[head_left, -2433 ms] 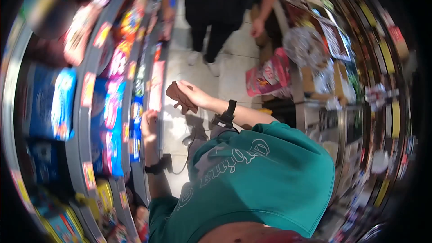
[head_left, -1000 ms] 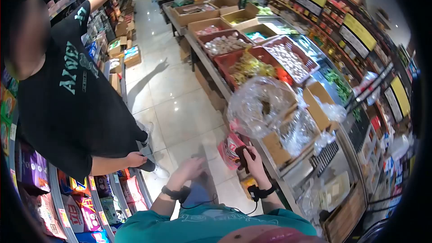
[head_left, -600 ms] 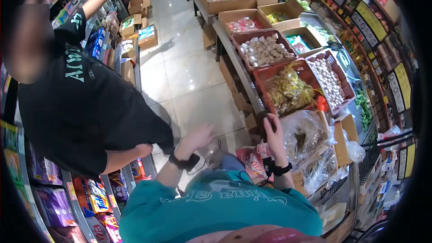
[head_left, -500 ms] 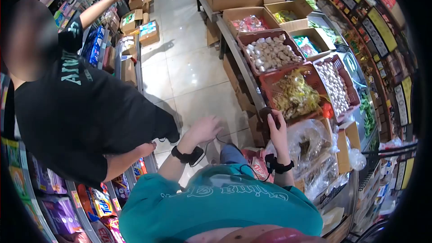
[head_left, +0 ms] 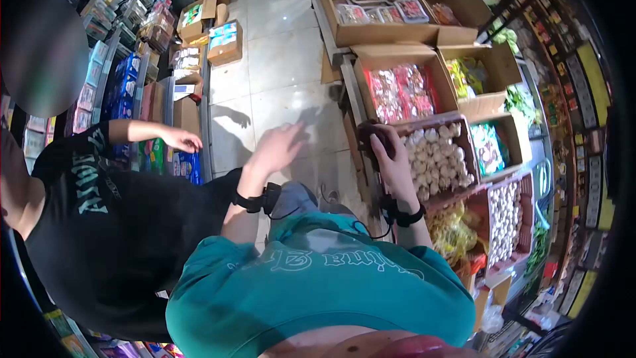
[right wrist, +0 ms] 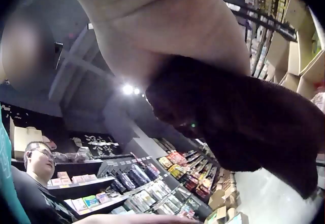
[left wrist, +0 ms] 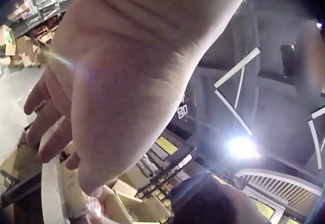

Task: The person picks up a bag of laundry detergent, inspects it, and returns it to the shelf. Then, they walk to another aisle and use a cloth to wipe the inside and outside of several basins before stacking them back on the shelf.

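My right hand (head_left: 394, 164) holds a dark brown cloth-like item (head_left: 372, 134) beside the edge of the produce stand, left of a crate of garlic (head_left: 437, 162). In the right wrist view the dark item (right wrist: 238, 117) hangs from the hand (right wrist: 167, 31), its fingers mostly hidden behind it. My left hand (head_left: 275, 152) is over the tiled floor with fingers extended, touching nothing. The left wrist view shows that hand (left wrist: 117, 87) with relaxed fingers and nothing in its grasp.
A person in a black shirt (head_left: 126, 205) stands close on the left, one arm out over the shelves. Cardboard boxes (head_left: 358, 33) and crates line the stand on the right. The tiled floor (head_left: 281, 73) runs ahead, with a box (head_left: 225, 53) along its left side.
The view has turned from the left shelves to the aisle and moved forward along the stand. My right hand still holds the brown item. The other person's raised arm has come down.
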`<state>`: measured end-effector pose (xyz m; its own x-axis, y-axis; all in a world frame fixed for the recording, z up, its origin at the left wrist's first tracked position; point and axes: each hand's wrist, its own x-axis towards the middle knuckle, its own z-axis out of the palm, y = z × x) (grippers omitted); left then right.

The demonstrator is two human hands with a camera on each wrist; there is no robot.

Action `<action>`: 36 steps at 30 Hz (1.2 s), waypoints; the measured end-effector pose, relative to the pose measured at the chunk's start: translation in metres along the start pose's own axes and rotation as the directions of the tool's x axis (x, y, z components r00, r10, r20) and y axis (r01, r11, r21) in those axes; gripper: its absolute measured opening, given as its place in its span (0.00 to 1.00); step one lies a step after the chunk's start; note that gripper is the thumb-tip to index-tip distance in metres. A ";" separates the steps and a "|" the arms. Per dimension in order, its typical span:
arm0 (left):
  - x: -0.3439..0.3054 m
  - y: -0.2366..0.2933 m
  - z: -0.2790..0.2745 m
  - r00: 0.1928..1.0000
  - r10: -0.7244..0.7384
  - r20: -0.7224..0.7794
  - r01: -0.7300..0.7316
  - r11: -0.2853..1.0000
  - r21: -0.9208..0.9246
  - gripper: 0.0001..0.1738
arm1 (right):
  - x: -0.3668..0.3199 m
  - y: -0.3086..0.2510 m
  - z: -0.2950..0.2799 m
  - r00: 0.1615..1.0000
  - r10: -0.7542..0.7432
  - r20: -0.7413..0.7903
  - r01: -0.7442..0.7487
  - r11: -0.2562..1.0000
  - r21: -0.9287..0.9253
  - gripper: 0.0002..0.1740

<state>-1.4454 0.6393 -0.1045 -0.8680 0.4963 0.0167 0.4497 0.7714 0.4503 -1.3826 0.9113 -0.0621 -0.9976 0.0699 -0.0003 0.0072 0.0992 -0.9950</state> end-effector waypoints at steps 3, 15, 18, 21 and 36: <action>0.056 -0.045 -0.036 0.982 -0.104 -0.159 0.101 0.994 -0.030 0.25 | 0.090 -0.007 0.019 0.997 0.039 0.067 -0.045 0.995 0.090 0.15; 0.318 -0.289 -0.167 0.950 -0.188 -0.249 0.200 0.979 0.026 0.22 | 0.490 -0.034 0.157 0.995 -0.074 0.067 0.059 0.979 0.197 0.15; 0.398 -0.331 -0.206 0.964 -0.129 -0.231 0.125 0.992 -0.030 0.23 | 0.570 -0.054 0.169 0.994 -0.001 0.108 -0.024 0.972 0.234 0.16; 0.482 -0.386 -0.220 0.963 -0.014 -0.268 0.003 0.999 -0.041 0.22 | 0.657 -0.035 0.183 0.999 -0.046 0.029 0.041 0.987 0.155 0.16; 0.848 -0.657 -0.339 0.974 -0.192 -0.118 0.196 0.980 0.020 0.26 | 1.140 -0.027 0.287 0.985 0.088 0.147 -0.125 0.955 0.268 0.17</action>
<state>-2.5488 0.4181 -0.0833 -0.9569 0.2884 0.0349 0.2752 0.8612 0.4273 -2.5399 0.7035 -0.0646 -0.9924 -0.0679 -0.1023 0.1130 -0.1798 -0.9772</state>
